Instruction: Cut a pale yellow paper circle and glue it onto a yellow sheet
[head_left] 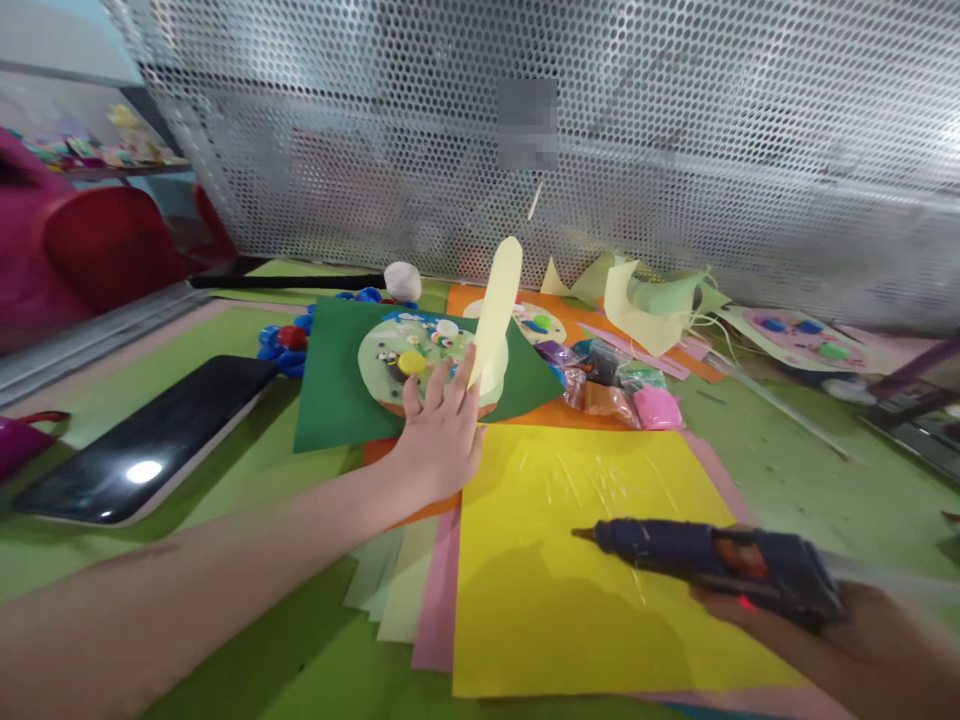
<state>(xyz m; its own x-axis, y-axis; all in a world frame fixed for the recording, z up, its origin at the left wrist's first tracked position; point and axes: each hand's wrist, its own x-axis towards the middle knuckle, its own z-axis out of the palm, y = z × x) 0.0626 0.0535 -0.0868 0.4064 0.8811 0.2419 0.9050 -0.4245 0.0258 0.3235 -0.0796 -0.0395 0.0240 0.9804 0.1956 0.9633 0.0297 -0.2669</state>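
Observation:
My left hand (441, 432) reaches forward over the coloured papers, its fingers pinching the lower end of a pale yellow paper strip (496, 305) that stands upright. Just beyond it lies a pale green decorated disc (420, 358) with small coloured pieces, resting on a dark green sheet (330, 390). My right hand (847, 640) at the lower right grips a dark blue hot glue gun (720, 562), whose nozzle points left over a yellow sheet (570, 560).
A black tablet (150, 440) lies at the left on the green table. Blue and red bottle caps (289, 340), bags of coloured clay (626, 395), paper scraps (652, 300) and another decorated disc (795, 335) sit near the perforated metal wall (675, 150). Red fabric (105, 250) is far left.

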